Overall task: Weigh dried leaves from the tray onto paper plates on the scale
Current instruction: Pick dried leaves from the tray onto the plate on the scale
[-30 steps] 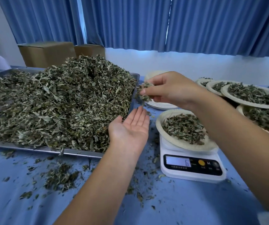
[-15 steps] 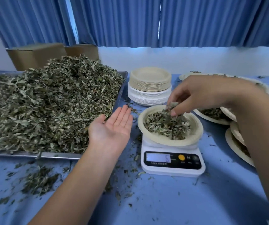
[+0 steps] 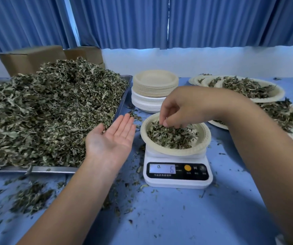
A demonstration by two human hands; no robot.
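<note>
A metal tray (image 3: 53, 169) at the left holds a big heap of dried leaves (image 3: 53, 112). To its right a white scale (image 3: 177, 181) shows 6 and carries a paper plate (image 3: 205, 138) with a layer of leaves in it. My right hand (image 3: 182, 106) hangs over that plate, fingertips pointing down and loosely spread, touching the leaves there. My left hand (image 3: 112, 138) lies palm up and flat between the tray's right edge and the scale, with nothing in it.
A stack of unused paper plates (image 3: 155, 84) stands behind the scale. Several leaf-filled plates (image 3: 248, 89) lie at the right. Cardboard boxes (image 3: 30, 57) sit behind the tray. Loose leaf bits (image 3: 30, 197) litter the blue tabletop in front.
My right hand carried a pinch of leaves from the tray over to the plate on the scale and lowered its fingertips into the pile. The left hand stayed palm up.
</note>
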